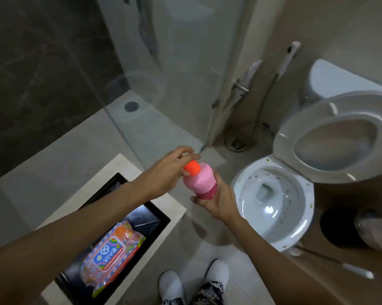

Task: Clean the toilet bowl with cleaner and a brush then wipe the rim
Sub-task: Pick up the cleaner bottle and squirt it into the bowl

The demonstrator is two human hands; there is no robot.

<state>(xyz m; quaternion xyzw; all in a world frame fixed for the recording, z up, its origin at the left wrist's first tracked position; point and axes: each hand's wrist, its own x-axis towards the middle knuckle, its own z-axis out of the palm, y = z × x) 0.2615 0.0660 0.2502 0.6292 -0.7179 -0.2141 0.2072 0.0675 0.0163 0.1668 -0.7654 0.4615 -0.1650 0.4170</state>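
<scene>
Now right hand (pixel 216 200) clamps pink cleaner bottle (pixel 200 182) by base, tilted; left hand (pixel 170 170) fingers (pixel 183 150) curl on orange cap (pixel 191 168), beside speck-stained toilet bowl (pixel 273 194).

1. We read one word only, "viva", in white letters on a blue patch of the wipes pack (pixel 110 256), which lay in the black recess (pixel 150 213) of the ledge, toward its near end.
2. We saw smaller print beneath that word, but it was too blurred to read.
3. We found the dark pink band on the pink bottle (pixel 200 180) too blurred to read as well.
</scene>
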